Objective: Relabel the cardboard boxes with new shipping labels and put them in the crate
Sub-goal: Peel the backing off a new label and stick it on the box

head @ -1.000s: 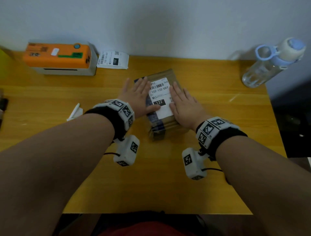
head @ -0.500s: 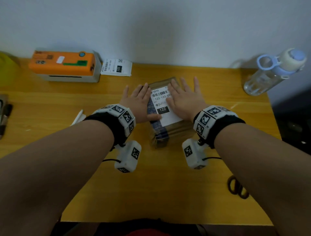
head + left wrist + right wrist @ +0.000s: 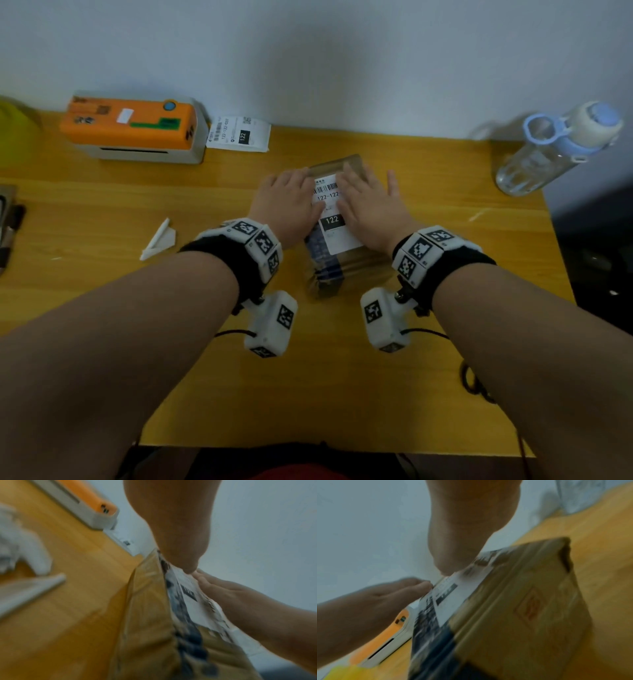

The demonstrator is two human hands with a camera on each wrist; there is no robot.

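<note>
A taped cardboard box lies mid-table with a white shipping label reading 122 on its top. My left hand lies flat on the label's left side, fingers straight. My right hand presses flat on the label's right side, fingers spread. In the left wrist view the box and label show blurred, with the right hand beyond. The right wrist view shows the box, the label and the left hand. No crate is in view.
An orange label printer stands at the back left with a printed label beside it. A scrap of white backing paper lies left of my hands. A water bottle stands at the back right. Scissors peek out under my right forearm.
My right hand has slid forward over the label and its fingers have spread. The left hand stays flat on the label's left side. The head view has tilted slightly.
</note>
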